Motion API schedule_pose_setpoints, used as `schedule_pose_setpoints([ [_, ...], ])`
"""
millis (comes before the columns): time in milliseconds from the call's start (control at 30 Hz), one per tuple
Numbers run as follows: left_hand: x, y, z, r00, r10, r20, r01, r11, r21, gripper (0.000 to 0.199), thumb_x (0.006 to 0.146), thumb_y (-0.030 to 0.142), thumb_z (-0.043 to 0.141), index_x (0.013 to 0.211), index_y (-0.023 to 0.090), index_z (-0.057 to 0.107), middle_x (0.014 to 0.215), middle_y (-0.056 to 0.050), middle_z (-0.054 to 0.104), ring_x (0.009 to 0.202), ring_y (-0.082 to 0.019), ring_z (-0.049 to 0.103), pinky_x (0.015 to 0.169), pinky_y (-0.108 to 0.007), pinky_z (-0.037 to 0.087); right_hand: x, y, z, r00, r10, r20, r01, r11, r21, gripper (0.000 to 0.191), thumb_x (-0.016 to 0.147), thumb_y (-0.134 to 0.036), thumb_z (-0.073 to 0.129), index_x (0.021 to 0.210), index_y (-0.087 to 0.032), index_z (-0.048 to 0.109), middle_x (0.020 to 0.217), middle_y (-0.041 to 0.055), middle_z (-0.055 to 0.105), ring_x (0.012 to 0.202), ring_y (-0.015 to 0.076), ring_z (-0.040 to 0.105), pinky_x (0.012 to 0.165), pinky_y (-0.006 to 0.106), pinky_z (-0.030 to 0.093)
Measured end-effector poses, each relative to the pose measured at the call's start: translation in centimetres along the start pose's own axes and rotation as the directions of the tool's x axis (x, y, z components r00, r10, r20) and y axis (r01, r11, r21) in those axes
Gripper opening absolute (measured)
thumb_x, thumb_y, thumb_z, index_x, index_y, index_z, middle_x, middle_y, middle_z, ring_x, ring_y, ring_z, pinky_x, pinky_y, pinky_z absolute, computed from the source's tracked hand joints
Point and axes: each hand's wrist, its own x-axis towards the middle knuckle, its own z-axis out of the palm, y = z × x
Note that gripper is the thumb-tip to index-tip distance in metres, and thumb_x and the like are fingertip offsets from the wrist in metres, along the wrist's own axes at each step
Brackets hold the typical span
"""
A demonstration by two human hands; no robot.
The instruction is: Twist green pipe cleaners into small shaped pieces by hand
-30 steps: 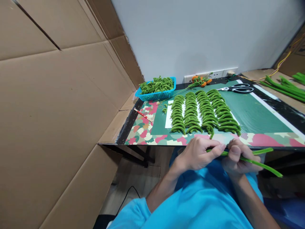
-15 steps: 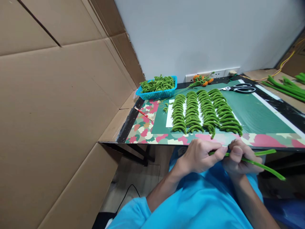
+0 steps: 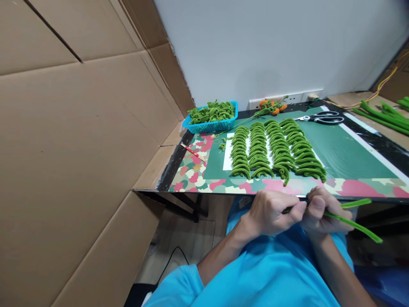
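Observation:
Close together at the table's front edge, my left hand (image 3: 277,212) and my right hand (image 3: 324,211) both grip green pipe cleaners (image 3: 354,222). Two fuzzy ends stick out to the right of my right hand, spread apart. A short bit shows at my left fingers, and the stretch between the hands is mostly covered. Just beyond, bent green pipe-cleaner pieces (image 3: 277,149) lie in neat columns on a white sheet (image 3: 227,157).
A blue basket (image 3: 211,127) full of curled green pieces stands at the back left. Scissors (image 3: 322,118) and orange flowers (image 3: 273,106) lie on the green mat (image 3: 358,157). Long green stems (image 3: 383,115) rest at far right; a cardboard wall (image 3: 79,149) stands left.
My left hand has shifted slightly right and down, its fingers closing nearer to my right hand. The right hand and the two protruding ends stay almost still.

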Motion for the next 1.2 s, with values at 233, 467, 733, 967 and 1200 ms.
schedule_pose_setpoints([
  [233, 0.0, 0.0, 0.0, 1.000, -0.012, -0.028, 0.011, 0.999, -0.037, 0.053, 0.108, 0.040, 0.048, 0.061, 0.019, 0.057, 0.055, 0.002, 0.054, 0.054, -0.010, 0.050, 0.058, -0.028, 0.031, -0.2, 0.2, -0.1, 1.000, -0.004, 0.006, 0.004, 1.000, -0.005, 0.036, 0.100, -0.019, 0.061, 0.067, -0.022, 0.047, 0.058, -0.0063, 0.040, 0.046, 0.0076, 0.037, 0.047, 0.027, 0.031],
  [467, 0.0, 0.0, 0.0, 0.999, -0.031, -0.028, 0.029, 0.998, -0.054, 0.054, 0.109, 0.043, 0.044, 0.062, 0.020, 0.057, 0.055, 0.001, 0.052, 0.054, -0.011, 0.046, 0.060, -0.029, 0.031, 0.0, 0.0, 0.0, 1.000, -0.016, 0.003, 0.015, 0.999, 0.033, 0.034, 0.098, -0.013, 0.061, 0.067, -0.020, 0.048, 0.059, -0.0063, 0.040, 0.047, 0.0074, 0.037, 0.048, 0.027, 0.030],
  [733, -0.1, -0.1, 0.3, 0.996, 0.029, -0.079, -0.033, 0.999, -0.039, 0.055, 0.109, 0.040, 0.044, 0.060, 0.020, 0.055, 0.055, 0.001, 0.054, 0.054, -0.011, 0.049, 0.058, -0.029, 0.032, 0.5, -0.3, 0.3, 0.999, -0.033, 0.006, 0.033, 0.999, 0.042, 0.035, 0.098, -0.013, 0.060, 0.067, -0.020, 0.047, 0.059, -0.0065, 0.040, 0.047, 0.0072, 0.036, 0.046, 0.027, 0.030],
  [967, -0.1, -0.3, 0.7, 0.982, 0.114, -0.147, -0.115, 0.993, 0.006, 0.054, 0.109, 0.038, 0.043, 0.059, 0.021, 0.051, 0.054, 0.002, 0.053, 0.051, -0.011, 0.049, 0.055, -0.030, 0.031, 0.5, -0.3, 0.3, 0.999, -0.034, 0.005, 0.033, 0.998, 0.046, 0.034, 0.098, -0.012, 0.059, 0.068, -0.020, 0.045, 0.061, -0.0064, 0.038, 0.048, 0.0067, 0.036, 0.047, 0.026, 0.029],
  [1200, -0.2, -0.5, 1.3, 0.958, 0.207, -0.200, -0.185, 0.975, 0.120, 0.051, 0.109, 0.034, 0.044, 0.060, 0.021, 0.051, 0.055, 0.002, 0.053, 0.051, -0.010, 0.047, 0.058, -0.030, 0.033, 0.6, -0.4, 0.1, 0.999, -0.039, 0.037, 0.037, 0.997, 0.063, 0.035, 0.097, -0.009, 0.058, 0.067, -0.021, 0.046, 0.061, -0.0061, 0.039, 0.049, 0.0081, 0.036, 0.047, 0.028, 0.028],
])
